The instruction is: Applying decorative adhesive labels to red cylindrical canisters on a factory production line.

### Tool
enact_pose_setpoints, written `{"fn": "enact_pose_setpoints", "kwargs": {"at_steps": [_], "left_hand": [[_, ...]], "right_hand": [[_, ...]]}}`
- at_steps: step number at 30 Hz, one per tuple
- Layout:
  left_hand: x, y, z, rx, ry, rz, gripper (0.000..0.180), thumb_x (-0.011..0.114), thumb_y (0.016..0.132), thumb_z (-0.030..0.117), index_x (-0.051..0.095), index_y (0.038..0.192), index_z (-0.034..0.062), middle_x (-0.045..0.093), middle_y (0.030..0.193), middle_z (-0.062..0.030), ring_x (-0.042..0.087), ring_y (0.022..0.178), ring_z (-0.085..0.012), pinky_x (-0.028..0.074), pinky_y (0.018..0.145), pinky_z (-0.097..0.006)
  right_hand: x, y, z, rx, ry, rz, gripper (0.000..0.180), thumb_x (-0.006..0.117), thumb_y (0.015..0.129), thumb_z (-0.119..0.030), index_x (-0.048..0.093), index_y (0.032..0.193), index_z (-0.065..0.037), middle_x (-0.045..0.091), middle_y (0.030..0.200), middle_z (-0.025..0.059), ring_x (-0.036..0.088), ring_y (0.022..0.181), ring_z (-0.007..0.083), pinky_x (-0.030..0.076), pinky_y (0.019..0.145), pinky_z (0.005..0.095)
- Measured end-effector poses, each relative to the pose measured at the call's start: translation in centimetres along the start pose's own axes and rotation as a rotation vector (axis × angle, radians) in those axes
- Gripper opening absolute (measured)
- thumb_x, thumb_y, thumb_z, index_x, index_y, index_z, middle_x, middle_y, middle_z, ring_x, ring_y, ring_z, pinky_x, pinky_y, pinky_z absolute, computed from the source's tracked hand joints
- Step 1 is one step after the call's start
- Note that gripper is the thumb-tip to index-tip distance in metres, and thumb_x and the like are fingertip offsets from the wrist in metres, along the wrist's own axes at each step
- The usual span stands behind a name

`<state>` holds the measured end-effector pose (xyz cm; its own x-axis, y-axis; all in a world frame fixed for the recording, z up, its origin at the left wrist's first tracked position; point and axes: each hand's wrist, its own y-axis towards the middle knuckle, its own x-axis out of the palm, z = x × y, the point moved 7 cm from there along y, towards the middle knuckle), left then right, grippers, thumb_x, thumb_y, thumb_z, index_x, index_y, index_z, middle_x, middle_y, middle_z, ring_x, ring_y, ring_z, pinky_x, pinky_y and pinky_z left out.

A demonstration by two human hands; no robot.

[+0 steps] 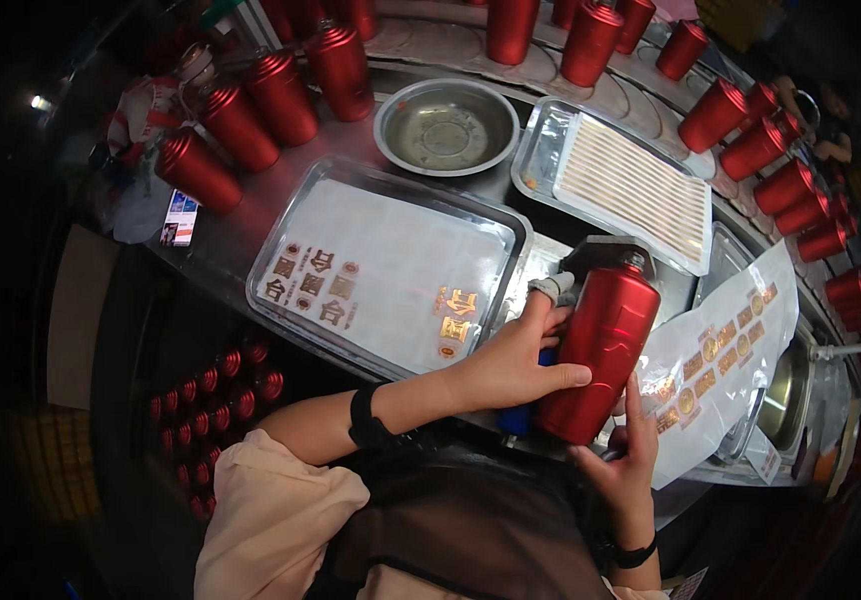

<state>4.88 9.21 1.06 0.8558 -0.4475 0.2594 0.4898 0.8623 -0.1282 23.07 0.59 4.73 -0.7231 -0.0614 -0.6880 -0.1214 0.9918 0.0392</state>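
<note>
A shiny red metal bottle (603, 345) with raised marks on its side leans in front of me, its narrow neck pointing up and away. My left hand (531, 355) grips it from the left, thumb across the front and the other fingers mostly hidden behind; a white wrap covers one fingertip. Around the bottle's lower right corner, my right hand (629, 465) has its forefinger along the edge and its thumb by the base. Just right of the bottle, a sheet of gold stickers (716, 355) slopes upward. Behind the bottle is a dark holder (591, 250), with a blue part (517, 418) below.
A metal tray (286, 225) to the left holds a white sheet with gold stickers. Beyond are a water basin (391, 120) and a tray of cotton swabs (641, 190). Several red bottles (336, 75) line the far side. A sink (796, 400) with a white tap is at right.
</note>
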Motion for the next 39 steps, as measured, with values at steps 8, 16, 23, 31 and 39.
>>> {"fn": "enact_pose_setpoints", "kwargs": {"at_steps": [8, 16, 23, 31, 39], "left_hand": [[-9.3, -1.5, 2.9, -0.161, 0.616, 0.228, 0.065, 0.076, 0.081, 0.012, 0.046, 0.138, 0.0002, 0.065, 0.117, -0.0165, 0.063, 0.108, -0.0245, 0.050, 0.092, -0.035], [-13.8, -0.1, 2.2, -0.007, 1.350, 0.391, 0.081, 0.084, 0.069, 0.029, 0.046, 0.133, -0.0043, 0.050, 0.131, -0.0247, 0.043, 0.128, -0.0407, 0.037, 0.108, -0.044], [-15.8, -1.1, 0.9, -0.093, 1.374, 0.391, 0.077, 0.081, 0.072, 0.030, 0.045, 0.133, -0.0013, 0.040, 0.140, -0.0273, 0.036, 0.133, -0.0429, 0.031, 0.112, -0.046], [-16.7, -0.9, 0.8, -0.057, 1.420, 0.258, 0.075, 0.079, 0.071, 0.027, 0.046, 0.133, 0.0011, 0.043, 0.137, -0.0228, 0.036, 0.135, -0.0391, 0.028, 0.113, -0.046], [-18.2, -0.3, 0.2, -0.047, 1.423, 0.317, 0.092, 0.080, 0.071, 0.034, 0.037, 0.148, 0.0062, 0.039, 0.146, -0.0208, 0.032, 0.139, -0.0398, 0.023, 0.116, -0.045]], "right_hand": [[-1.0, -0.6, 3.0, 0.148, 0.236, -0.002, 0.101, 0.087, 0.065, -0.030, 0.040, 0.151, -0.004, 0.058, 0.098, 0.0026, 0.042, 0.061, 0.0053, 0.037, 0.054, 0.0207], [-1.3, -0.9, 2.8, 0.139, 0.219, -0.020, 0.092, 0.086, 0.068, -0.018, 0.044, 0.149, -0.005, 0.059, 0.100, 0.0031, 0.042, 0.060, 0.0039, 0.038, 0.053, 0.0190], [-1.7, -0.8, 3.6, 0.156, 0.213, -0.016, 0.087, 0.085, 0.069, -0.017, 0.047, 0.147, -0.005, 0.060, 0.099, 0.0038, 0.044, 0.064, 0.0051, 0.038, 0.053, 0.0196], [-1.6, -0.3, 3.7, 0.141, 0.175, -0.064, 0.081, 0.081, 0.070, -0.012, 0.051, 0.144, -0.007, 0.062, 0.096, 0.0034, 0.047, 0.068, 0.0090, 0.039, 0.054, 0.0224], [-1.5, -0.2, 3.6, 0.078, 0.145, -0.054, 0.076, 0.080, 0.072, -0.013, 0.053, 0.142, -0.007, 0.063, 0.093, 0.0037, 0.048, 0.066, 0.0107, 0.040, 0.054, 0.0243]]}}
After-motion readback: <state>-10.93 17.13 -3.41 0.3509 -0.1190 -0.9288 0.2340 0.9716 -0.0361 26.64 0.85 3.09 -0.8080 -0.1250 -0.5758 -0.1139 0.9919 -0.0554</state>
